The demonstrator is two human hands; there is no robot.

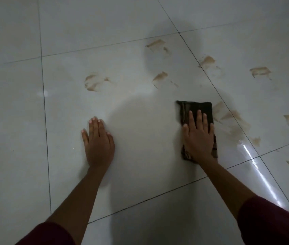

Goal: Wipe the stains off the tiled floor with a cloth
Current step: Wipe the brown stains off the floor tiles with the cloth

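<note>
Pressing flat: right hand (198,137) on one cloth (195,110), left hand (98,142) on floor (140,138).

The left hand (98,144) lies flat on the tiled floor (16,121), well apart from the right hand (199,137), which rests flat on the cloth (195,110) at its 3 o'clock. Stains (93,82) lie scattered beyond the hands — from 12 o'clock of the left hand round to 4 o'clock of the cloth. One smear (228,119) lies just beside the cloth, at its 3 o'clock.
</note>
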